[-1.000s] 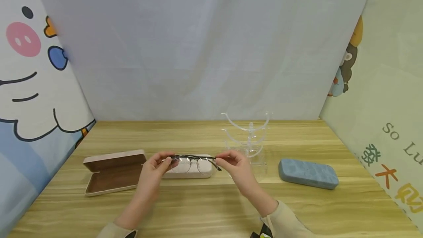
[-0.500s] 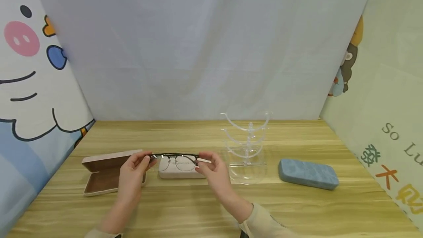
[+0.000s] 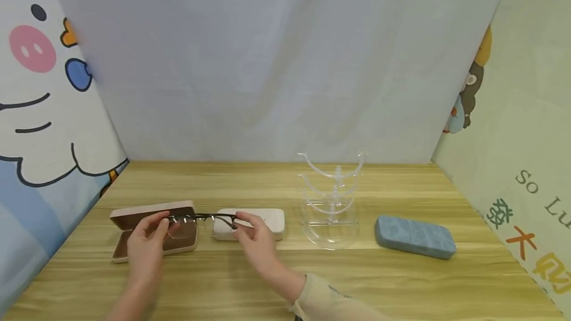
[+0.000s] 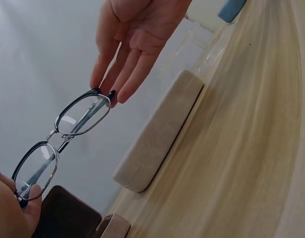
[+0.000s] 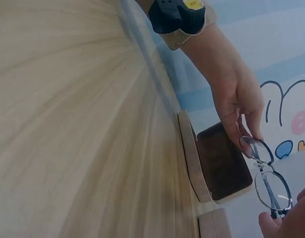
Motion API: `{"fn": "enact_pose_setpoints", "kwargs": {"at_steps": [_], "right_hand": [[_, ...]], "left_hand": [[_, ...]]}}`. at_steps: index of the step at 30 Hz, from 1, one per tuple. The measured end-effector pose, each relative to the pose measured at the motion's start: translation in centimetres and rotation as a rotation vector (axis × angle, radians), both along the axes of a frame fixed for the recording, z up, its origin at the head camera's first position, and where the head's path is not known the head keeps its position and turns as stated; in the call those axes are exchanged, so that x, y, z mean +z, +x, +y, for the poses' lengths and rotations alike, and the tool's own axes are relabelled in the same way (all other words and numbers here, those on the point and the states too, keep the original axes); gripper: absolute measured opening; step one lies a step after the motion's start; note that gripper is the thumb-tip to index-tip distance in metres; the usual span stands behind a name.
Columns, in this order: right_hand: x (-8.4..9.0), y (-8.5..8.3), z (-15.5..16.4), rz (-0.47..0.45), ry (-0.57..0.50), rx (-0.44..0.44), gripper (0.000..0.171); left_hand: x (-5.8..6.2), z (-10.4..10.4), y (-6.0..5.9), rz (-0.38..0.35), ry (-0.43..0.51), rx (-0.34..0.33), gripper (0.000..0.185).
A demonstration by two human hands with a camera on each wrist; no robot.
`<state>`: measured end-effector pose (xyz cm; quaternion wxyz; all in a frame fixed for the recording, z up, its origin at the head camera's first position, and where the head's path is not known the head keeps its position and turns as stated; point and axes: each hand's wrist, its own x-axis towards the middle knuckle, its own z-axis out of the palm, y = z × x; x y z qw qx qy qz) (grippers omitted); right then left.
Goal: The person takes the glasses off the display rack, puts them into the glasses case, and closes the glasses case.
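Observation:
A pair of eyeglasses (image 4: pixel 83 115) with black upper rims, thin metal lower rims and clear lenses is held up between both hands, its temples folded in behind the lenses. My left hand (image 3: pixel 145 246) pinches one end of the frame, and my right hand (image 3: pixel 257 244) pinches the other. Beneath the left end, an open glasses case (image 3: pixel 180 244) with a pale shell and brown lining lies partly behind the left hand. Behind the right end rests a closed pale case (image 3: pixel 272 222), overlapped by the glasses and right fingers in the head view.
A clear acrylic glasses stand (image 3: pixel 332 212) with several curved tiers stands right of the pale case. Farther right lies a closed blue case (image 3: pixel 415 236). The wooden table (image 3: pixel 357 291) ends at a grey cloth backdrop (image 3: pixel 276 63), with printed cloths on both sides.
Both hands have carried the eyeglasses to the left, from in front of the closed pale case to over the right part of the open case. The cases and stand stay put.

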<state>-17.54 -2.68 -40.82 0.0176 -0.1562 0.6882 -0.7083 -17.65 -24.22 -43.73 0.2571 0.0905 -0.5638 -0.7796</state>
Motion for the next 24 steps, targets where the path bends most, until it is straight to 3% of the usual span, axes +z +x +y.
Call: {"fn": "enact_pose_setpoints", "kwargs": {"at_steps": [4, 7, 9, 13, 17, 20, 24], "right_hand": [[-0.3, 0.1, -1.5, 0.017, 0.045, 0.024, 0.036], [-0.4, 0.2, -2.8, 0.036, 0.055, 0.052, 0.035], [-0.6, 0.2, -3.5, 0.048, 0.056, 0.07, 0.035], [-1.1, 0.1, -4.9, 0.05, 0.074, 0.107, 0.038], [-1.4, -0.3, -6.0, 0.044, 0.124, 0.128, 0.04], [-1.5, -0.5, -6.7, 0.038, 0.178, 0.126, 0.04], [-1.4, -0.6, -7.6, 0.015, 0.245, 0.12, 0.041]], "left_hand": [[-3.4, -3.4, -1.7, 0.027, 0.064, 0.094, 0.025], [-3.8, -5.0, -2.0, 0.013, 0.096, 0.155, 0.027], [-3.3, -5.3, -1.6, -0.008, 0.077, 0.179, 0.024], [-0.8, -4.8, 0.1, -0.098, -0.022, 0.254, 0.01], [1.5, -4.5, 1.3, -0.208, -0.139, 0.338, 0.008], [1.9, -4.9, 1.7, -0.317, -0.298, 0.354, 0.004], [1.4, -5.9, 2.0, -0.442, -0.526, 0.372, 0.02]]}}
